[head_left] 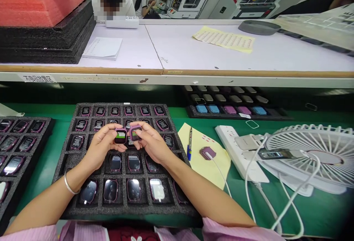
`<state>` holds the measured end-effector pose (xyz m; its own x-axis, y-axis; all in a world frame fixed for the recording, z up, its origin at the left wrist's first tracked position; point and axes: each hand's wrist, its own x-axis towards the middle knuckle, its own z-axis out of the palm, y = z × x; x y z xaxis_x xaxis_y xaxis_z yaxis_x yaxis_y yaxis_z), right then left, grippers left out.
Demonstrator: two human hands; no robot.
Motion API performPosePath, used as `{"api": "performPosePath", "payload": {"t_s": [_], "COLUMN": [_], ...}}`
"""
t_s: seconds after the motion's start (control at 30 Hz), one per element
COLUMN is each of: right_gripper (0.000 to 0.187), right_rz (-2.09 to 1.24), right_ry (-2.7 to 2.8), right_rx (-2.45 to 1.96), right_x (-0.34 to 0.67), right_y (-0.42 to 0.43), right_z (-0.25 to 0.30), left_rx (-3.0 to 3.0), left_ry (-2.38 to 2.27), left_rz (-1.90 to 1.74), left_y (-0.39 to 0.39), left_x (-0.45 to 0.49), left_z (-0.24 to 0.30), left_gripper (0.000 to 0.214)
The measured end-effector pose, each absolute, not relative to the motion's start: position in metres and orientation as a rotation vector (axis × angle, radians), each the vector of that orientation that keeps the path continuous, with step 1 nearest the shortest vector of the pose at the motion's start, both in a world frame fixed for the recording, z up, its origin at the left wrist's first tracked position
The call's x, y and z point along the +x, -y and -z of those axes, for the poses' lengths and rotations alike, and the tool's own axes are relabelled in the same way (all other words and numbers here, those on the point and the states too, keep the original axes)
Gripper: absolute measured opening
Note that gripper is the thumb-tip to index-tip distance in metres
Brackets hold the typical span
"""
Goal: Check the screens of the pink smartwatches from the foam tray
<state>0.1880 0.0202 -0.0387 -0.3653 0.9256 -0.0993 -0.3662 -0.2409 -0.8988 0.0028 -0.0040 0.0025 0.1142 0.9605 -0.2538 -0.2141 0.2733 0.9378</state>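
Note:
My left hand [103,143] pinches a purple-framed smartwatch [121,135] whose screen glows green and white. Close beside it, my right hand [149,141] grips a second smartwatch [135,133], also lit green, with a thumb over part of its face. Both are held above a black foam tray [125,208] with square pockets. Watches with white text on their screens fill the far rows, while those in the near rows, such as one dark smartwatch [110,190], show blank faces. My hands hide some middle pockets.
Another foam tray [27,171] of watches lies at the left. To the right are yellow paper [184,134] with a pen [190,144] and a purple charger puck [207,153], a power strip [235,149], cables and a white fan [309,152]. A shelf [177,62] crosses ahead; people sit beyond.

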Motion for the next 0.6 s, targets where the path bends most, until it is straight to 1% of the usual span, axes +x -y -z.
{"api": "performPosePath", "payload": {"t_s": [0.13, 0.33, 0.6], "right_gripper": [0.035, 0.032, 0.037], "right_rz": [-1.736, -1.695, -1.712], "right_ry": [1.078, 1.109, 1.134], "right_rx": [-0.804, -0.822, -0.77], "right_x": [0.189, 0.1876, 0.1893], "right_y": [-0.0199, -0.0192, -0.0169], "right_z": [0.0384, 0.0376, 0.0358], "left_rx": [0.89, 0.894, 0.904], "left_ry": [-1.079, -1.037, -1.057], "left_rz": [-1.05, -1.047, -1.053], "left_y": [0.0044, 0.0049, 0.0039], "left_x": [0.0027, 0.002, 0.0019], "left_z": [-0.0027, -0.0023, -0.0009], "left_gripper": [0.036, 0.031, 0.034]}}
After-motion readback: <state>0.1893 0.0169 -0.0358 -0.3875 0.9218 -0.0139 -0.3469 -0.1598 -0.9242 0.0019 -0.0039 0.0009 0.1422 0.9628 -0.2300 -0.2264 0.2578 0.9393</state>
